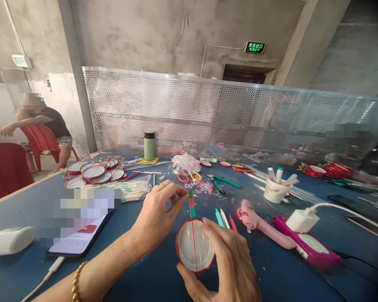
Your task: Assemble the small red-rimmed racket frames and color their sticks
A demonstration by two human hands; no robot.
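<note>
Disc, red-rimmed (187,245), low in the middle of the blue table (157,268), face up, a red line running across it. Right hand (228,256) grasps it by the rim, thumb at the near edge, fingers round the far right side. Banded strip (191,205), green and red, stands out from the far rim, roughly in line with the red line. Left hand (159,205): thumb and forefinger pinched together, apparently on the strip's far end; exact contact too small to make out.

Progress, as judged: rim and line in place on this piece, strip lined up with it; whether the strip is fixed or merely laid there, cannot tell. Pile of similar discs (94,172) off to the left, green and red bits showing among them, so probably further along. More red-rimmed pieces (316,170) over at the far right, stage unclear.

Nearby, neither hand on them: pink glue gun (267,230) beside a purple power block (311,247); pens (225,219) just beyond right hand; loose coloured bits (204,187) and green-handled pliers (228,181) farther back
</note>
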